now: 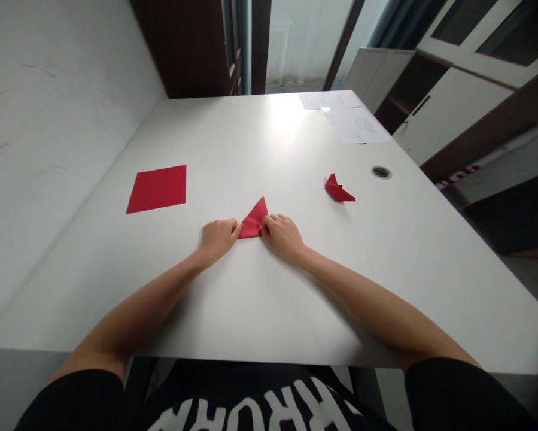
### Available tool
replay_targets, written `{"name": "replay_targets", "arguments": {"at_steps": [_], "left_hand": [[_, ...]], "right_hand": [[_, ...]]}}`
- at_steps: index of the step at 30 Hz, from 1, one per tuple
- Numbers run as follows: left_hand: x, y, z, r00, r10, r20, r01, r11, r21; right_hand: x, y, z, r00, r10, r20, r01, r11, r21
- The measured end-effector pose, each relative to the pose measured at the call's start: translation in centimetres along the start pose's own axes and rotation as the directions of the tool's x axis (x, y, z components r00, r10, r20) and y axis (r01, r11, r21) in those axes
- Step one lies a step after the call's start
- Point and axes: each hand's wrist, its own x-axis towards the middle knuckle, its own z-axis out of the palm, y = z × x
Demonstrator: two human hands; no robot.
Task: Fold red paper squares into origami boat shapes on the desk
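A piece of red paper (254, 220), folded into a triangle with its tip pointing away from me, lies on the white table between my hands. My left hand (220, 238) is closed, its thumb and fingers pinching the paper's left corner. At the right edge, my right hand (283, 235) grips the same paper with curled fingers, which cover part of that side. A crease runs across the middle of the triangle. Farther right sits a folded red paper figure (338, 189) with pointed ends, and to the left a flat red paper sheet (158, 188); neither is touched.
The white table (233, 143) meets a wall (62, 120) on the left. Printed sheets (356, 124) lie at its far right corner, near a round cable hole (381, 172). Cabinets (452, 114) stand beyond the right edge, and a dark cabinet (188, 48) behind the far edge.
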Motion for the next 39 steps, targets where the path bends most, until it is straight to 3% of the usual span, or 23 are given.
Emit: {"name": "replay_targets", "arguments": {"at_steps": [10, 24, 39], "left_hand": [[0.2, 0.4, -0.4, 0.998, -0.055, 0.026, 0.056, 0.997, -0.051], [0.4, 1.0, -0.8, 0.994, -0.084, 0.072, 0.072, 0.986, 0.15], [0.3, 1.3, -0.9, 0.991, -0.099, 0.087, 0.083, 0.982, 0.17]], "right_hand": [[-0.2, -0.3, 0.1, 1.0, 0.012, -0.013, -0.013, 0.999, -0.05], [-0.5, -1.0, 0.0, 1.0, 0.019, -0.002, -0.019, 0.993, -0.117], [-0.4, -1.0, -0.3, 0.998, 0.045, 0.036, -0.041, 0.994, -0.099]]}}
